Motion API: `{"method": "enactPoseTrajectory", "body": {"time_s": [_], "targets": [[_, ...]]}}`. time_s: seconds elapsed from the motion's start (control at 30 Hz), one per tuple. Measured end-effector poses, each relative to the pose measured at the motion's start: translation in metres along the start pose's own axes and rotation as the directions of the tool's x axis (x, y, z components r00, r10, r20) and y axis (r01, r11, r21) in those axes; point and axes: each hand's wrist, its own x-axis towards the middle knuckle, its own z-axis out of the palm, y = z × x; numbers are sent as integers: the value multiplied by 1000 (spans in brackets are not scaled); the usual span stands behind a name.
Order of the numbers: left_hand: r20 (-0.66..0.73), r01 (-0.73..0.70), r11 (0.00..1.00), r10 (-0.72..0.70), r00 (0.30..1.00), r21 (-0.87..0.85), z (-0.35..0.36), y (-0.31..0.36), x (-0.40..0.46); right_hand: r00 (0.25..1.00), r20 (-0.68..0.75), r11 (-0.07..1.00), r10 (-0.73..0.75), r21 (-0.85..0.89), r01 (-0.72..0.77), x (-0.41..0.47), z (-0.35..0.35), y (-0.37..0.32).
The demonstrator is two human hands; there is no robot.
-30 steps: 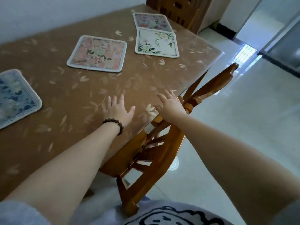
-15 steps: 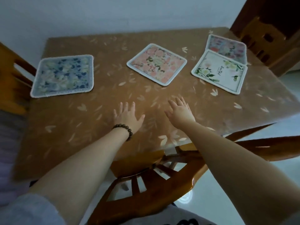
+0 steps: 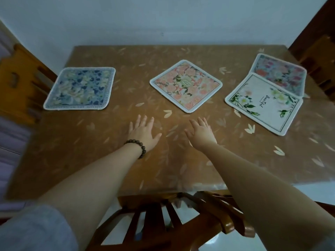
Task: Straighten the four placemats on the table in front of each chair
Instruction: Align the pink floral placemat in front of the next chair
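Pink placemat [image 3: 186, 85] just beyond outstretched, empty fingers of left hand [image 3: 142, 132] and right hand [image 3: 201, 133].

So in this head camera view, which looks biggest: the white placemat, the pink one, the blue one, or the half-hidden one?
1. white placemat
2. pink placemat and blue placemat, too alike to separate
3. half-hidden placemat, partly covered by the white one

The wide-angle lens makes this unsure.

We are seeing a glossy, smooth plastic sheet covering the desk [image 3: 181, 160]. The placemats [image 3: 186, 86] are looking like matt cloth with stitched edges, and the chair [image 3: 163, 214] is showing polished wood.
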Motion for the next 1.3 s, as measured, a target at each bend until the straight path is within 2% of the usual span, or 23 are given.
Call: {"method": "enactPoseTrajectory", "body": {"time_s": [0.17, 0.5, 0.6, 0.77, 0.9, 0.97, 1.17, 1.3], "targets": [[54, -71, 997, 70, 996, 27, 6, 5, 50, 998, 18, 997, 56, 55, -57, 45, 11, 7], [69, -240, 969, 236, 969, 60, 37, 19, 172, 992, -73, 993, 102, 70, -97, 146, 42, 38], [54, -272, 961, 269, 962, 54, 47, 23, 197, 992, -112, 998, 66, 17, -64, 166, 48, 45], [37, -290, 955, 288, 957, 61, 59, 26, 227, 994, -67, 991, -82, -112, 74, 185, 43, 54], [-3, -339, 938, 340, 940, 67, 61, 27, 248, 958, -118, 956, -262, -164, 242, 182, 44, 47], [-2, -379, 923, 380, 925, 71, 61, 27, 255, 937, -170, 943, -306, -192, 273, 179, 48, 43], [-41, -429, 900, 433, 900, 81, 55, 20, 262, 924, -315, 976, -217, -69, 206, 172, 45, 32], [-45, -468, 877, 475, 879, 110, 48, 17, 260, 944, -273, 983, -184, -39, 180, 166, 49, 35]]}}
